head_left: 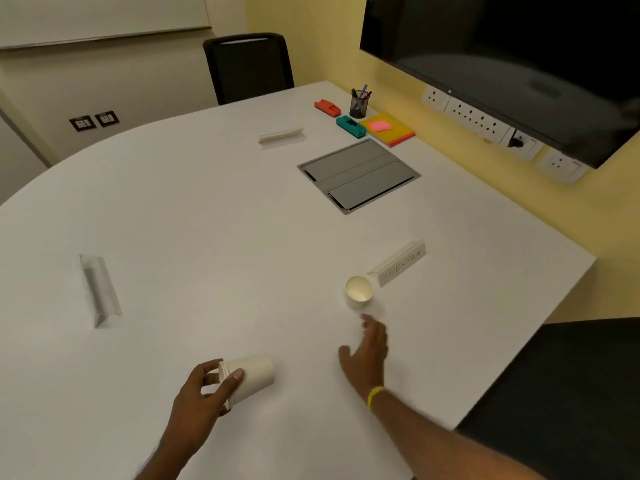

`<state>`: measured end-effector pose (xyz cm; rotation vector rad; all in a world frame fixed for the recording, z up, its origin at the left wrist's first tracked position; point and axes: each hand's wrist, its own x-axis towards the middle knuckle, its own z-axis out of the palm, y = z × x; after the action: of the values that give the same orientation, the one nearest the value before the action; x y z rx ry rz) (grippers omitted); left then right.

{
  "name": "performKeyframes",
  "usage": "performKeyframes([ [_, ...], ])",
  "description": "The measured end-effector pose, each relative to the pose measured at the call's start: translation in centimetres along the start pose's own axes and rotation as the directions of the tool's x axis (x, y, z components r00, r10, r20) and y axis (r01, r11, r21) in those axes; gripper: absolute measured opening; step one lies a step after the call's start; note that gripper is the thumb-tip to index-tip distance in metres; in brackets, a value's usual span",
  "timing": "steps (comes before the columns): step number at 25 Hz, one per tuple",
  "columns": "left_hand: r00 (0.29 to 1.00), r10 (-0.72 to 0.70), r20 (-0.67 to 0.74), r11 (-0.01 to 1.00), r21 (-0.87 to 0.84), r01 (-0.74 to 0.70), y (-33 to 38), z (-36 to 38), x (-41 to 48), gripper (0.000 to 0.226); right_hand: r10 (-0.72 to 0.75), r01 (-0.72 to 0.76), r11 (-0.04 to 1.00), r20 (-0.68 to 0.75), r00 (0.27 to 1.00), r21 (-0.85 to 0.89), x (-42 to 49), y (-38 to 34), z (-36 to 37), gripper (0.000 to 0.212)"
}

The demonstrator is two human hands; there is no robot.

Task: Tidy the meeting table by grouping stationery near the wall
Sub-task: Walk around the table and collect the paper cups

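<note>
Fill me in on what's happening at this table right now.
A person is clearing a white meeting table. The left hand grips a paper cup tipped on its side, while the open right hand reaches toward an upright cup beside a name card. Near the wall, a pen holder, two staplers and a yellow notebook already sit grouped.

Soft, warm indoor light falls evenly from above, leaving the white table (207,209) bright with only faint shadows under the folded name cards (401,263). The dark screen (502,64) carries a dull reflection. The right hand (367,355) is smeared by motion blur. Straight lines bow outward near the edges, and detail is slightly soft throughout
</note>
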<state>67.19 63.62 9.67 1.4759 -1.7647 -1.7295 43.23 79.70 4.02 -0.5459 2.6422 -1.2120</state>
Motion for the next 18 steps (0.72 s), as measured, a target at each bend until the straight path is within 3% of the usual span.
performKeyframes([
  [2, 0.999, 0.036, 0.03, 0.999, 0.01, -0.036, 0.2, -0.8, -1.1, 0.049, -0.269, 0.261, 0.963, 0.23, 0.935, 0.067, -4.5, -3.0, 0.4, 0.074],
  [5, 0.994, 0.103, 0.035, 0.994, 0.019, -0.103, 0.0, -3.6, -3.3, 0.054, -0.546, 0.574, 0.813, 0.469, 0.694, 0.098, -9.0, -9.2, 1.7, 0.085],
  [8, 0.985, 0.155, 0.081, 0.987, 0.022, -0.157, -1.0, -7.7, -5.5, 0.06, -0.585, 0.723, 0.69, 0.611, 0.533, 0.03, -13.1, -15.1, 4.0, 0.097],
  [14, 0.972, 0.206, 0.116, 0.978, -0.038, -0.203, -3.6, -17.1, -9.8, 0.058, -0.584, 0.818, 0.572, 0.669, 0.46, -0.064, -21.1, -21.3, 7.3, 0.066],
  [18, 0.967, 0.235, 0.094, 0.971, 0.009, -0.237, -5.2, -22.3, -11.6, 0.061, -0.618, 0.834, 0.551, 0.653, 0.438, -0.037, -24.9, -23.2, 10.0, 0.064],
])
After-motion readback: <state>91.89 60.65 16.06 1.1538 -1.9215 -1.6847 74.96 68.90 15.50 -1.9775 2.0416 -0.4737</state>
